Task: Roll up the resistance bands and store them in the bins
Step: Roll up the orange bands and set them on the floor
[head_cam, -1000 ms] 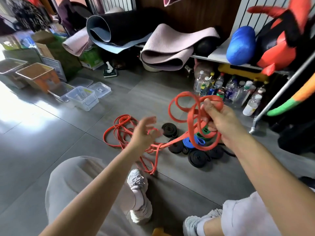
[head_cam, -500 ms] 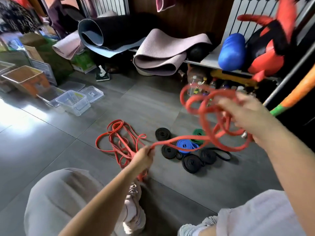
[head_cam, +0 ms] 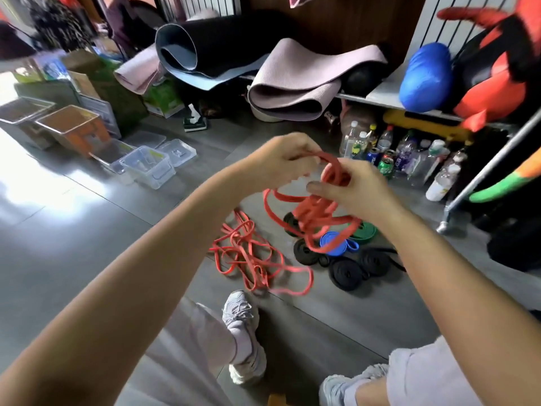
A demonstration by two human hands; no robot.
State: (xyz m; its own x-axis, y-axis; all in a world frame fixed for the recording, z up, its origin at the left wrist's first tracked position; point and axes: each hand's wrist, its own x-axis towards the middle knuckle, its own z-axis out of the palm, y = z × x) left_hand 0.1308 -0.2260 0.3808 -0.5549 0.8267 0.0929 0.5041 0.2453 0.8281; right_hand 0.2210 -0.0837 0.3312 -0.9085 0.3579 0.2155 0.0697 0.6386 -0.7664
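Winding the red band (head_cam: 314,221) into loops above the floor (head_cam: 87,230), the right hand (head_cam: 355,190) gripped the bundle and the left hand (head_cam: 278,161) pinched its top strand; next, probably, the coil needed tightening before going into the clear bin (head_cam: 146,168).

L grip (head_cam: 281,162) has been raised from near the floor & brought up beside R grip (head_cam: 357,191); the band (head_cam: 316,218) is now pinched at its top loop. R grip has been drawn in toward centre. The strand once stretched btwn them is gathered into hanging loops.
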